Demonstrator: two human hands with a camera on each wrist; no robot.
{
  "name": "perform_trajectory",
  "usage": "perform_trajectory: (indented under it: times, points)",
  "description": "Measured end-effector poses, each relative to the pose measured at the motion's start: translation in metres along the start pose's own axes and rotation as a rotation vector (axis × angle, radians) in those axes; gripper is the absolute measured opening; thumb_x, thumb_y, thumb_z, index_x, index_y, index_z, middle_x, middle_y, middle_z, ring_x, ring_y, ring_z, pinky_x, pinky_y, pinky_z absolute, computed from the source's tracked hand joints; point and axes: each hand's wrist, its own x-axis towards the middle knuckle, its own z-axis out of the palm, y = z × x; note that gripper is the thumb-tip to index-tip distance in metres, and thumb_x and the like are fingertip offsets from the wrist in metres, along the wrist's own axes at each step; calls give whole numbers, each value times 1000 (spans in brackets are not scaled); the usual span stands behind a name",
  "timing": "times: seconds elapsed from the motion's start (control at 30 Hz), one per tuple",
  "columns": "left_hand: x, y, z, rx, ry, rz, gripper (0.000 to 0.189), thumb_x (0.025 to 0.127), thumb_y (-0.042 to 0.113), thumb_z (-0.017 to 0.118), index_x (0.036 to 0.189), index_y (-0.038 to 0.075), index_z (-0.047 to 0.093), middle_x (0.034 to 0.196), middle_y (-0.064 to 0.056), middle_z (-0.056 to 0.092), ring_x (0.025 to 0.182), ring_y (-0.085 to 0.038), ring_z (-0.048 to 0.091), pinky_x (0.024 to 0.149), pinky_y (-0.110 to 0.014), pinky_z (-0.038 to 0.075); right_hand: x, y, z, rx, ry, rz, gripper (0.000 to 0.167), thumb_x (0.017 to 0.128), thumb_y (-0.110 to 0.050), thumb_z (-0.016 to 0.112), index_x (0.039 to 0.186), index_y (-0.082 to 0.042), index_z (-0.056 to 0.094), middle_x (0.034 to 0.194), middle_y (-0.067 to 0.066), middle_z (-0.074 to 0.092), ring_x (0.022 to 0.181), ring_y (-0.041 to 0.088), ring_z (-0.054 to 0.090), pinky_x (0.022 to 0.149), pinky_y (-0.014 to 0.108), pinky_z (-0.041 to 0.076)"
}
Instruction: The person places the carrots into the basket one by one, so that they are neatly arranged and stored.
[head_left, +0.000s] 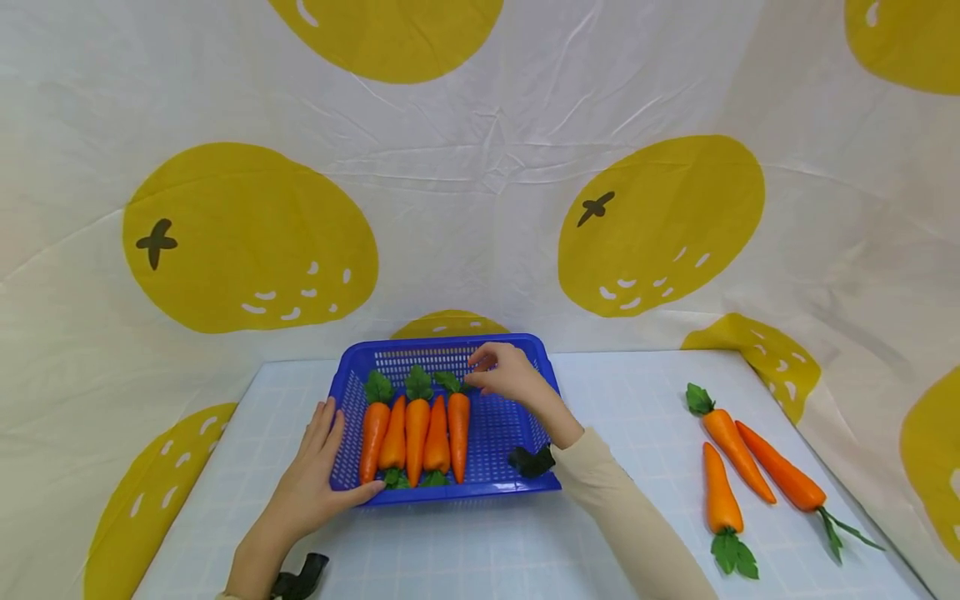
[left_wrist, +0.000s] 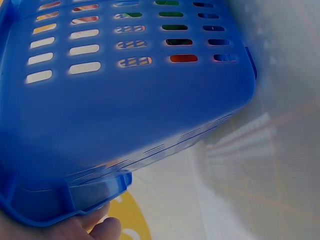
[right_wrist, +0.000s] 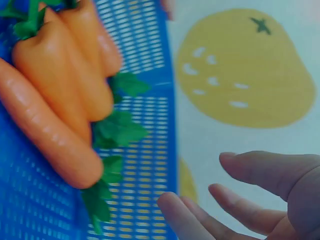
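five glossy orange carrots [head_left: 417, 437] with green leaves [head_left: 418, 382] lie in a blue basket [head_left: 498, 433]. the left hand [head_left: 311, 483], fingers extended, touches its edge; the right hand [head_left: 510, 373], fingers loosely parted, holds nothing.

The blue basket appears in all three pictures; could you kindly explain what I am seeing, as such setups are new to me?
There is no machine, only a person's bare left hand and right hand. The wide picture is taken from the head, looking forward and down; the two closer ones are taken from the left and right wrists. On the pale table stands a blue basket with five carrots in a row; three loose carrots lie to its right. The left hand rests against the basket's edge. The right hand is over the basket, near the rightmost carrot's leaves, and nothing shows in its grasp.
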Motion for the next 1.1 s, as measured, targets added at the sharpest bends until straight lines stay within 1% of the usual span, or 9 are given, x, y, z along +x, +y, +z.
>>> perform_trajectory:
  times: [0.17,0.27,0.4,0.43,0.5,0.63,0.8,0.9,1.1]
  points:
    - [-1,0,-1,-1,0,-7,120,76,60,77,155,-7,16,165,-18,-3,151,-35,-7,109,-71,19,-16,-4,-11,90,28,-57,25,90,-12,72,112,-2,67,102,13,68,82,24,71,70,34,61]
    - [-1,0,-1,-2,-1,-11,120,76,60,77,155,-7,16,165,-18,-3,151,-35,-8,109,-71,19,-27,-5,-18,137,45,-103,24,92,-13,71,113,-2,67,106,13,67,87,23,71,74,38,61]
    - [-1,-1,0,-6,1,-10,120,76,60,77,155,-7,16,165,-18,-3,151,-34,-8,109,-71,19,-45,-2,-28,198,76,-161,22,95,-16,68,112,-2,67,105,14,68,88,23,70,76,43,60]
    - [-1,-1,0,-5,2,-9,120,76,60,77,155,-7,16,165,-18,-3,151,-34,-8,109,-71,19,-50,-1,-30,213,86,-175,21,95,-16,68,111,-2,67,104,15,68,87,24,70,75,43,60]
    - [-1,-2,1,-8,4,-5,120,76,60,77,155,-6,16,165,-18,-3,151,-34,-8,109,-70,19,-59,4,-34,243,109,-204,18,96,-15,66,109,-2,67,101,16,70,86,26,71,75,47,60]
    - [-1,-3,2,-4,6,-1,120,76,60,77,155,-7,17,165,-18,-2,151,-34,-8,109,-70,19,-77,14,-41,272,165,-234,16,98,-14,64,106,-1,68,96,17,70,85,36,70,73,49,60]
    - [0,-4,3,0,15,8,120,75,60,78,155,-7,17,165,-18,-1,151,-34,-7,110,-70,20,-93,30,-52,270,208,-233,19,98,-18,64,104,0,67,92,18,70,84,44,67,71,43,61]
    - [1,-3,4,-3,12,10,121,75,61,78,155,-6,17,165,-18,-1,151,-36,-5,110,-70,19,-103,45,-64,240,238,-204,22,99,-20,64,104,1,67,91,18,70,81,39,68,70,40,61]
    - [1,-1,4,-4,5,9,121,75,61,78,155,-6,17,166,-17,-2,151,-35,-5,110,-69,19,-132,84,-97,134,331,-88,26,100,-24,62,108,0,66,94,17,71,79,26,69,70,34,61]
